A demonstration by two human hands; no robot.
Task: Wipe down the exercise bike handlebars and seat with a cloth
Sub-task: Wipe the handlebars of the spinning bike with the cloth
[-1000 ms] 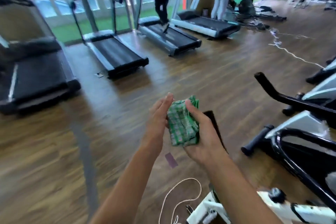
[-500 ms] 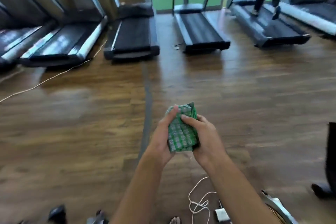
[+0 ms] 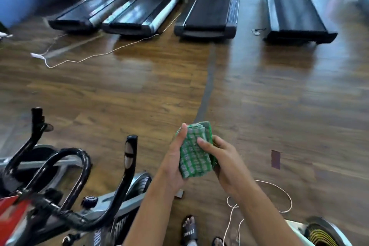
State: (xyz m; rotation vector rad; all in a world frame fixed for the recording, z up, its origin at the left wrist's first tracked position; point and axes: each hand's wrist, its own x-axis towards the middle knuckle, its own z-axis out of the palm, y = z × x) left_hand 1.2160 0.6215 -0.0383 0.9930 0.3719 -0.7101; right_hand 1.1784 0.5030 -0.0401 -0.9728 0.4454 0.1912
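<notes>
A folded green-and-white checked cloth (image 3: 194, 152) is held upright between both hands at the lower middle of the view. My left hand (image 3: 173, 163) grips its left side with the thumb up along the edge. My right hand (image 3: 221, 161) holds its right side, thumb pressed on the front face. An exercise bike with black curved handlebars (image 3: 79, 168) stands at the lower left, left of my hands and apart from them. Its seat is not in view.
Several treadmills (image 3: 207, 12) line the far side of the wooden floor. A white cord (image 3: 279, 197) loops on the floor at the lower right beside another machine's base (image 3: 319, 233). My sandalled foot (image 3: 188, 229) shows at the bottom. A cable (image 3: 111, 52) trails at the left.
The view has swung left, bringing the bike's handlebars into sight at the lower left. Both hands still hold the folded cloth much as before.
</notes>
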